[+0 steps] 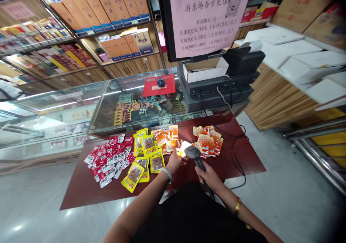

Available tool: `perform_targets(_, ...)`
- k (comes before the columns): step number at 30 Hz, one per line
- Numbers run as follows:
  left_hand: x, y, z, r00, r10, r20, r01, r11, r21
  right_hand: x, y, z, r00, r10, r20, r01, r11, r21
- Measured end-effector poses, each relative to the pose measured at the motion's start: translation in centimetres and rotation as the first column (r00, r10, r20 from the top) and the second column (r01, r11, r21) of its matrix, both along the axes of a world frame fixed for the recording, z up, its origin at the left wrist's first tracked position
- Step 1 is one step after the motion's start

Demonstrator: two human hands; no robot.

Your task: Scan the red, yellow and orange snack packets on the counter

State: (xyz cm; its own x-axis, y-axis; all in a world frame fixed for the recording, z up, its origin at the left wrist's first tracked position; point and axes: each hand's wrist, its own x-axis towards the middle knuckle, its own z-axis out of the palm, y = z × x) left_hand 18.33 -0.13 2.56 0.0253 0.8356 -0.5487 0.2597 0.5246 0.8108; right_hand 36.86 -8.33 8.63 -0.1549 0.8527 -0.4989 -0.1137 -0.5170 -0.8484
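Observation:
My right hand (208,174) is wrapped round the handle of a black barcode scanner (192,152), whose head points left and throws a bright white glare. My left hand (174,162) pinches an orange snack packet (184,160) in that light, and the glare hides most of the packet. Orange packets lie in two groups, a left pile (170,136) just beyond my left hand and a right pile (208,144) past the scanner. Yellow snack packets (148,145) are spread to the left of my left hand. Farther left is a heap of red and silver packets (110,158).
All packets lie on a dark red-brown tabletop (81,185). Behind it stands a glass display counter (108,109) with a red mouse pad (170,88). A monitor with a pink sign (205,27) rises at the back. The black cable (235,156) loops over the table's right side.

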Motion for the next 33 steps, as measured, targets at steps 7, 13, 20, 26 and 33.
perform_targets(7, 0.8, -0.3, -0.8, 0.998, 0.052, 0.045, -0.051, 0.998, -0.019, 1.1, -0.5, -0.9, 1.000, 0.015, 0.008, -0.014, 1.000, -0.009)
perform_targets(13, 3.9, 0.1, -0.7, 0.968, -0.085, 0.235, 0.066, 0.994, 0.086, 2.2, -0.7, -1.1, 0.999, -0.036, 0.024, 0.037, 0.999, -0.033)
perform_targets(20, 1.6, 1.7, 1.0, 0.745, -0.266, -0.612, 0.488, 0.842, 0.228, 2.7, -0.3, -0.3, 0.996, -0.071, 0.046, 0.073, 0.997, -0.032)
perform_targets(26, -1.1, 2.1, 0.2, 0.320, -0.439, -0.840, 0.767, 0.640, -0.043, 1.8, -0.5, -0.7, 0.999, -0.041, 0.021, 0.042, 0.998, -0.057)
perform_targets(33, -4.6, 0.8, 0.1, 0.327, -0.580, -0.746, 0.859, 0.511, -0.021, 1.4, -0.7, -1.6, 1.000, 0.004, 0.014, -0.003, 0.998, -0.068)
